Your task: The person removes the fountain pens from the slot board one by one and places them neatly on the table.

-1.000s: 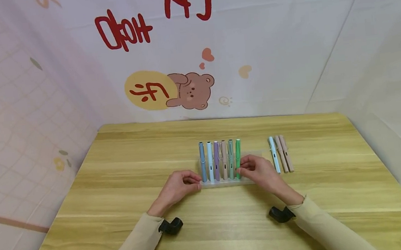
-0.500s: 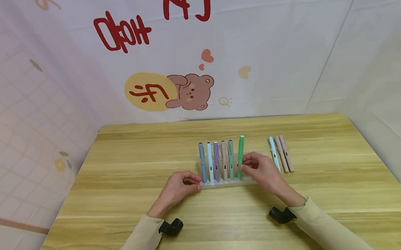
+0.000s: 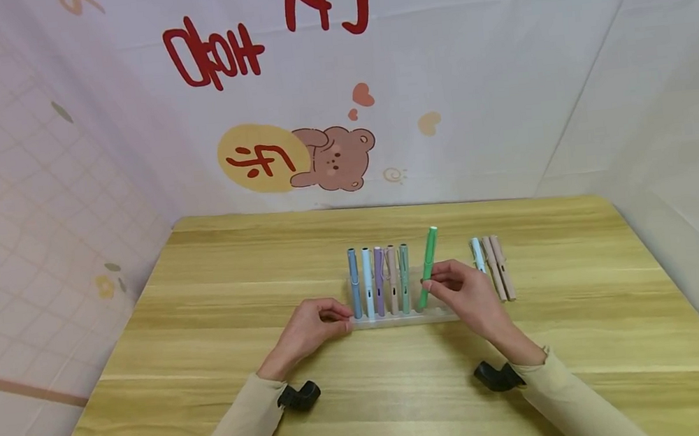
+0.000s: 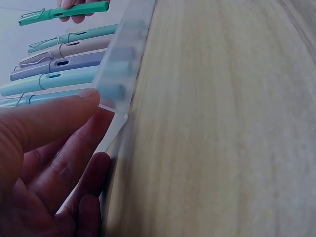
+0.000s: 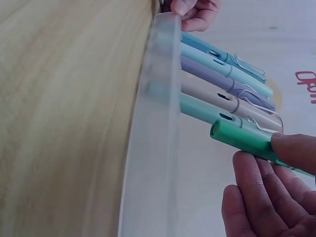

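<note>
My right hand pinches a bright green pen between thumb and fingers. The pen leans right, and its lower end is clear of the rack in the right wrist view. My left hand grips the left end of a clear pen rack, its thumb at the corner. Upright in the rack stand several capped pens: a blue pen, a light blue pen, a purple pen, a pinkish-brown pen and a grey-green pen.
Right of the rack, a light blue pen and two brown pens lie side by side on the wooden table. My right hand partly covers the light blue one. A printed cloth wall rises behind the table.
My right hand has lifted the green pen up out of its slot in the rack and moved it slightly right, tilting it. My left hand has stayed at the rack's end.
</note>
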`<state>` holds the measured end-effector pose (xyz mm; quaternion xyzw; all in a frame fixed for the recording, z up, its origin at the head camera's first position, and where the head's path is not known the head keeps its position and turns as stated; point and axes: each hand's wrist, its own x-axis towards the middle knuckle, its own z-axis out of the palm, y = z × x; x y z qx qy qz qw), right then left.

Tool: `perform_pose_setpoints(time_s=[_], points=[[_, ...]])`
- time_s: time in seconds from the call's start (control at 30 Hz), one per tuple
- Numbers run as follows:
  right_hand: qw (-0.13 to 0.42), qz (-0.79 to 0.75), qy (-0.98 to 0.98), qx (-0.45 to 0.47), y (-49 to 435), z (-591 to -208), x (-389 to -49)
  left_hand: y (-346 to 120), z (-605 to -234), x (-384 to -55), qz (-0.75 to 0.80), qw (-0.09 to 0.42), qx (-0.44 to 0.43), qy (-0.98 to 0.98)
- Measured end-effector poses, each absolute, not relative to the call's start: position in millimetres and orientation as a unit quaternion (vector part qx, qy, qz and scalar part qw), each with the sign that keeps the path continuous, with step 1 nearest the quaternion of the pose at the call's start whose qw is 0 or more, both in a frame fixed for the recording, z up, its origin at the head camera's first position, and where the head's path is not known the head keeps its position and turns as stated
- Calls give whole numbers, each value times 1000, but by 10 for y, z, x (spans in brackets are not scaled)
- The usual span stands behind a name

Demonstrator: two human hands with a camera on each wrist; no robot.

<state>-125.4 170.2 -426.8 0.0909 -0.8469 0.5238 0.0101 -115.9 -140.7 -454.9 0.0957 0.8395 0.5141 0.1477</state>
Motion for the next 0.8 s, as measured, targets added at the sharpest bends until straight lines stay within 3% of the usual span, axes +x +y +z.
perform_pose_setpoints(time_s=[0.8], points=[[62,488,-868,60,2144,-4116,-1120,-1396,-4593,-1167,520,150,91,836]])
